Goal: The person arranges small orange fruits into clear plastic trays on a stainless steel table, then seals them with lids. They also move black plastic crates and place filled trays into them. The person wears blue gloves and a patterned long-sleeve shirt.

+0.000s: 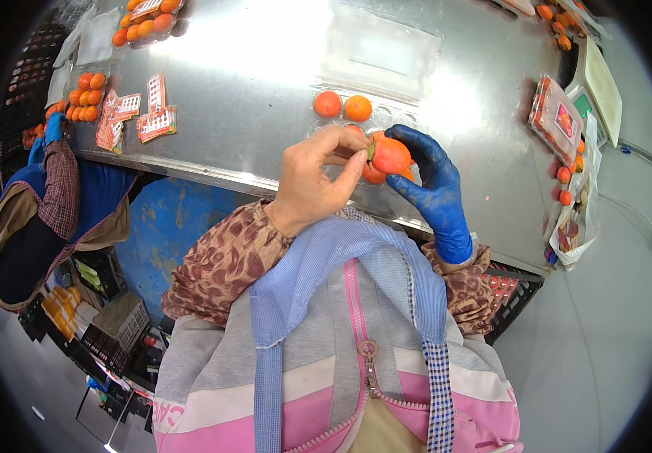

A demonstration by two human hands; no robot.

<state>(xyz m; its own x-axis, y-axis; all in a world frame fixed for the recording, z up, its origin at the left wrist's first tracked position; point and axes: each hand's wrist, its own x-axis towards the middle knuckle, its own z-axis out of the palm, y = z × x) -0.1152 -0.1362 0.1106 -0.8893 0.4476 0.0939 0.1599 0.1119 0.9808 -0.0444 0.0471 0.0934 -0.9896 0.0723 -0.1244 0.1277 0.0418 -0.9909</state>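
In front of me, my bare left hand (320, 170) pinches a persimmon (392, 156) at its green calyx with thumb and fingertips. My right hand (436, 181), in a soiled blue glove, curves around the fruit's other side, its fingertips at the top and bottom. Below both hands lies a clear plastic clamshell tray (385, 116) with its lid (382, 51) folded back. Two persimmons, one red-orange (327, 104) and one orange (358, 108), sit in its far row. Several more show partly beneath the held one; my hands hide the rest of that area.
The tray lies on a steel table (235, 102). At left are filled fruit trays (85, 97), printed cards (156, 122) and a co-worker's blue-gloved hand (54, 127). On the right stand a scale (598, 96), a closed pack (555, 119) and a plastic bag (578, 226). A black crate (516, 300) sits below.
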